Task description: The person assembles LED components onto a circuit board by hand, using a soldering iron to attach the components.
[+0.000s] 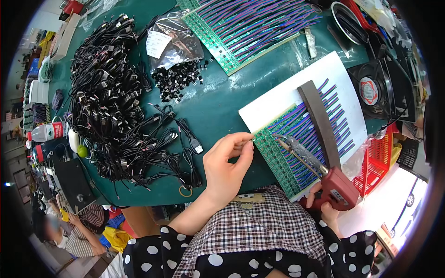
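Observation:
My right hand (329, 213) grips a red soldering gun (341, 189). Its long metal tip reaches left over a green circuit board panel (274, 162) and ends close to the panel's left part. Thumb and forefinger of my left hand (227, 164) come together at the panel's left edge; whatever they pinch is too small to make out. Rows of blue and purple wires (340, 118) run rightward from the panel across a white sheet (273, 109). Across these wires lies a dark flat bar (320, 120).
A big heap of black USB cables (106, 102) covers the table's left side. Small black parts (174, 81) spill beside a clear bag (178, 44). Another wired board panel (218, 44) lies at the back. A fan (371, 90) and a red basket (378, 160) stand at right.

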### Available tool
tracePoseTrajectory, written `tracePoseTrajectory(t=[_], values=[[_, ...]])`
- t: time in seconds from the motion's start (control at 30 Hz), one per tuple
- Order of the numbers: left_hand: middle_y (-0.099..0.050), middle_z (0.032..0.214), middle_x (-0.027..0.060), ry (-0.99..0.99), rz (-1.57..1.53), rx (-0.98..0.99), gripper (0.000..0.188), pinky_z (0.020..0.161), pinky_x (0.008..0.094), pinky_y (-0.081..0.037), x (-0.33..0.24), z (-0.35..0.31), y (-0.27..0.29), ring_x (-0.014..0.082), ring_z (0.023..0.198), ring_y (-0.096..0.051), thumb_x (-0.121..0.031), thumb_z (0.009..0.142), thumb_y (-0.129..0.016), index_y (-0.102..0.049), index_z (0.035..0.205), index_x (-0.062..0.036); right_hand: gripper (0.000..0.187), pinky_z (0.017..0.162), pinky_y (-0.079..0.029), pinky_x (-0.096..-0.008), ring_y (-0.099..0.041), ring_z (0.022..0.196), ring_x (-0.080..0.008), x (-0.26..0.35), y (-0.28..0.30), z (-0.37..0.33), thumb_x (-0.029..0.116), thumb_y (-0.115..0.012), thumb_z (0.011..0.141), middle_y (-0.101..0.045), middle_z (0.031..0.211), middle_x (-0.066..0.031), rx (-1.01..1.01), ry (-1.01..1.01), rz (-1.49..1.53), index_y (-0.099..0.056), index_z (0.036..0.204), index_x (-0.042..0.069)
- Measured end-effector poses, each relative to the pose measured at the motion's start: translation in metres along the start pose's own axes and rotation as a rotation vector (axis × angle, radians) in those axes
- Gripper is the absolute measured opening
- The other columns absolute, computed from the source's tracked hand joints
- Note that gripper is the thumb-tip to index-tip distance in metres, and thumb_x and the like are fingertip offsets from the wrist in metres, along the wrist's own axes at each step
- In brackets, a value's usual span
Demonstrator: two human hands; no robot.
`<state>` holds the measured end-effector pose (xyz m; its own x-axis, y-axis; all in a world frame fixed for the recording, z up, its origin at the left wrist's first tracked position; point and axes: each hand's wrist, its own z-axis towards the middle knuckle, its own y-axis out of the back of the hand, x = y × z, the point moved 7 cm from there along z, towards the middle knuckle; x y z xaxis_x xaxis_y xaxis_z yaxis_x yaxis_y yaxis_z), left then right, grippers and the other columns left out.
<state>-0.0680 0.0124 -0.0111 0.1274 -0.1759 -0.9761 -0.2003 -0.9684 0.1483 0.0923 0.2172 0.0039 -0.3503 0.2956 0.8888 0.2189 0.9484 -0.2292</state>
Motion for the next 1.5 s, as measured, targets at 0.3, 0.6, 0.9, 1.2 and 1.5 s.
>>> tracePoseTrajectory(t=[0.3,0.6,0.9,1.2,1.5], values=[[-0.064,0.083,0.0094,0.173,-0.159,-0.004,0.010,0.069,0.0245,-0.054,0.011,0.003,-0.006,0.0126,0.074,-0.064,0.004,0.085,-0.056,-0.060,0.095,0.0059,0.065,0.063,-0.046,-0.0296,-0.057,0.073,-0.0185,0.001,0.000,0.004,0.036,-0.068,0.079,-0.056,0.106,-0.0133,0.011,-0.067,0.026,-0.041,0.124,-0.002],[-0.064,0.086,0.0105,-0.089,0.167,-0.012,0.007,0.070,0.0245,-0.053,-0.005,0.005,-0.005,0.0138,0.079,-0.064,0.005,0.083,-0.059,-0.057,0.090,0.0068,0.065,0.063,-0.045,-0.0284,-0.057,0.074,-0.0172,0.004,-0.002,0.006,0.038,-0.068,0.079,-0.057,0.105,-0.0119,-0.024,-0.057,0.001,-0.043,0.122,-0.002],[-0.063,0.092,0.0109,0.050,-0.045,0.097,0.015,0.076,0.0250,-0.052,0.004,0.006,-0.002,0.0156,0.082,-0.064,0.003,0.086,-0.057,-0.059,0.100,0.0079,0.062,0.065,-0.043,-0.0271,-0.056,0.075,-0.0151,0.008,-0.008,0.010,0.040,-0.067,0.079,-0.057,0.101,-0.0091,-0.053,-0.054,-0.030,-0.046,0.119,-0.002],[-0.063,0.091,0.0111,0.145,-0.181,0.055,0.012,0.077,0.0260,-0.053,0.012,0.002,-0.003,0.0158,0.081,-0.064,0.002,0.088,-0.056,-0.059,0.098,0.0076,0.063,0.067,-0.045,-0.0286,-0.056,0.075,-0.0164,0.007,-0.002,0.008,0.040,-0.067,0.079,-0.057,0.103,-0.0109,-0.027,-0.019,-0.021,-0.045,0.121,-0.002],[-0.062,0.089,0.0085,0.168,-0.234,0.071,0.014,0.076,0.0237,-0.052,0.009,0.008,-0.005,0.0122,0.083,-0.062,0.006,0.085,-0.055,-0.055,0.098,0.0048,0.063,0.066,-0.045,-0.0268,-0.057,0.070,-0.0161,0.004,-0.006,0.009,0.034,-0.070,0.078,-0.059,0.100,-0.0112,-0.040,-0.093,0.044,-0.044,0.122,-0.003]])
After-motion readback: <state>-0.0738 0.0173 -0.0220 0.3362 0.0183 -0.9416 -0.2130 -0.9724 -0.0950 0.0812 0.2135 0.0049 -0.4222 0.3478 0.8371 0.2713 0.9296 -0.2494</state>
